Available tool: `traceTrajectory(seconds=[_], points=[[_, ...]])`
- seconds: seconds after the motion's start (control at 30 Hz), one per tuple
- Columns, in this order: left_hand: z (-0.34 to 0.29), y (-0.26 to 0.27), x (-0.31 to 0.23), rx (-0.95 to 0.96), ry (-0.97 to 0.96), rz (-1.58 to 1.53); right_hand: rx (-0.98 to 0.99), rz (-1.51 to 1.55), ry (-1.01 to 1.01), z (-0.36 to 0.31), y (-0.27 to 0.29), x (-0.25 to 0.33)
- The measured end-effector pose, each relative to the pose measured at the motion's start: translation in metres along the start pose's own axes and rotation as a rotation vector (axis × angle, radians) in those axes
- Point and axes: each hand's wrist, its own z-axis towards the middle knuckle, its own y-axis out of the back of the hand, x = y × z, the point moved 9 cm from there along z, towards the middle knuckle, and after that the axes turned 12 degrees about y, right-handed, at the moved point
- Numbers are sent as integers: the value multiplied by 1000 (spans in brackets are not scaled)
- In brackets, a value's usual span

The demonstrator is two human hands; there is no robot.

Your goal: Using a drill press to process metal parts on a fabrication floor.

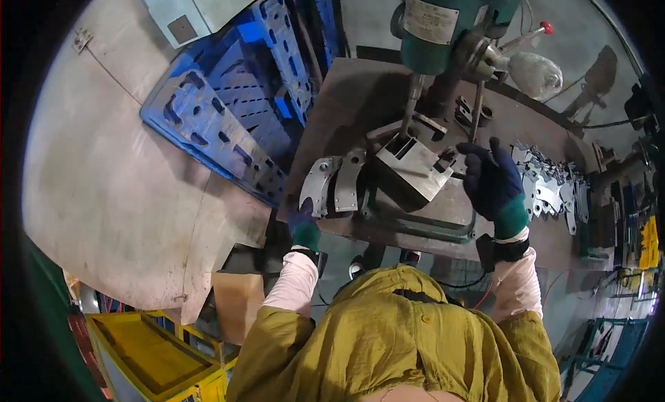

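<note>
My left hand [304, 222], in a dark blue glove with a green cuff, is at the near end of a curved metal plate [319, 184]. Its thumb or a finger overlaps the plate edge, closed on it as far as shows; the other fingers are hidden. A second curved metal plate [348, 181] lies just right of it. My right hand [492, 184], gloved alike, is raised with fingers apart, right of the block-shaped metal fixture [413, 168]. The fixture's small side handle [457, 175] points toward this hand. Above stands a green drill press [431, 28], its spindle [414, 100] reaching down over the fixture.
Flat metal parts [551, 187] are heaped at the table's right. The press's red-knobbed lever [530, 36] sticks out at upper right, beside a plastic bag [537, 75]. Blue plastic pallets [215, 118] lean at the left. A yellow cart [156, 357] stands at lower left near a cardboard box [237, 305].
</note>
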Motion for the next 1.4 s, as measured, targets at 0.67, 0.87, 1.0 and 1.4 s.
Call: traceTrajectory(seconds=[0.67, 0.87, 1.0, 1.4], points=[[-13, -11, -25, -132, -465, 379, -724, -1520, 83, -64, 294, 125], [-26, -32, -43, -185, -549, 587, -769, -2258, 150, -73, 295, 131], [0, -30, -21, -191, -484, 542, -716, -2400, 146, -62, 286, 138], [-18, -25, -47, 49, -497, 202, -385, -2640, 67, -56, 346, 175]])
